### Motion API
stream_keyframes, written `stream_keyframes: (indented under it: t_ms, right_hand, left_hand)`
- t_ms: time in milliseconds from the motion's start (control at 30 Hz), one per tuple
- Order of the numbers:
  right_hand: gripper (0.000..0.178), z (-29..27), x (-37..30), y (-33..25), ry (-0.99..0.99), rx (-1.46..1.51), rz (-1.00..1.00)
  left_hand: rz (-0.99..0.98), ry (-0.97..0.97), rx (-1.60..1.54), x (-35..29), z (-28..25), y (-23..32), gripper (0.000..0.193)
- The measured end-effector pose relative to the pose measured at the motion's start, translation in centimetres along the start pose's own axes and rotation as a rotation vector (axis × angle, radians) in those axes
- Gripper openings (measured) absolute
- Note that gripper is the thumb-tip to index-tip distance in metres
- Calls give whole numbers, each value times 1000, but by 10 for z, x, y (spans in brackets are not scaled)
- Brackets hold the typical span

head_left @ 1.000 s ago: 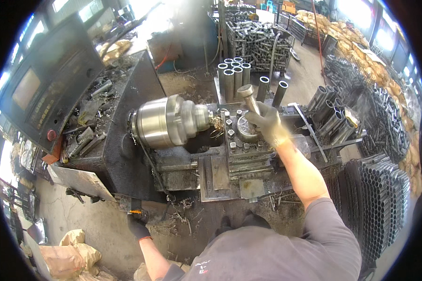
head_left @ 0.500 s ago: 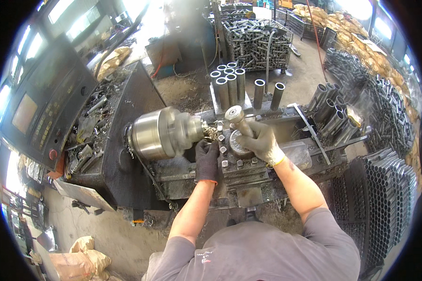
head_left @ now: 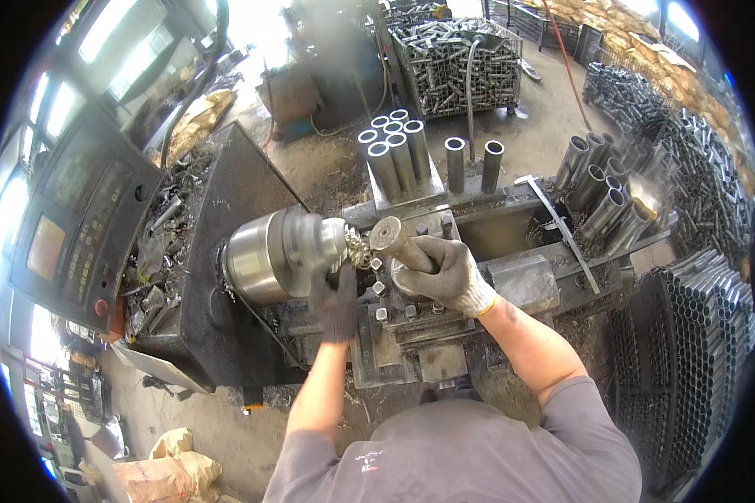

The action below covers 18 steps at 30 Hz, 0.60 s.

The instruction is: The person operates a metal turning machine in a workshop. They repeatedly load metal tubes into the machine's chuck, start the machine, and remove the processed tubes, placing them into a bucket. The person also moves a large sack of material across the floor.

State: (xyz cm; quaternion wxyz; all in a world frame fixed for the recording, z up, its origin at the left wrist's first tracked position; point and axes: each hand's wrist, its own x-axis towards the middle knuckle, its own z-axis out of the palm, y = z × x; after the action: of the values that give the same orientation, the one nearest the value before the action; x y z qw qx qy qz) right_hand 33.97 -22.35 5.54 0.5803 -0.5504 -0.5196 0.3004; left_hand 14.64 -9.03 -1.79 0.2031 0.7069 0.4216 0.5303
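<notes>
On the concrete workshop floor stands our black metal lathe; between its near and far edges, our grey-gloved right hand wraps a round-headed steel handle; our blurred dark-gloved left hand's finger spread and hold we cannot tell.

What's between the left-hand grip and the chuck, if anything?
Nothing visible: the left-hand grip overlaps the chuck at its lower right in view; contact can't be told. Curled shavings sit above and right of the grip, beside the round-headed handle.

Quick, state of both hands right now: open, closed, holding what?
Left hand, dark-gloved: cannot tell; blurred beside the shiny cylindrical metal chuck.
Right hand, grey-gloved with whitish cuff: closed around a round-headed grey metal bar.
</notes>
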Motion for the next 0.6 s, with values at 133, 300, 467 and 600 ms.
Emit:
stream_keyframes:
  t_ms: [133, 300, 467, 600]
  right_hand:
    - [37, 1, 1, 0, -9, 19, -24]
    - [39, -2, 1, -2, -12, -7, -25]
    - [40, -5, -1, -5, -41, 77, 12]
    - [40, -6, 1, -6, -49, 33, -2]
  left_hand:
    - [26, -112, -327, 95, 70, 32, 20]
    - [-133, -105, -468, 219, 93, 84, 32]
    - [142, -728, 654, 213, 65, 62, 49]
    - [893, -1198, 1144, 143, 56, 31, 46]
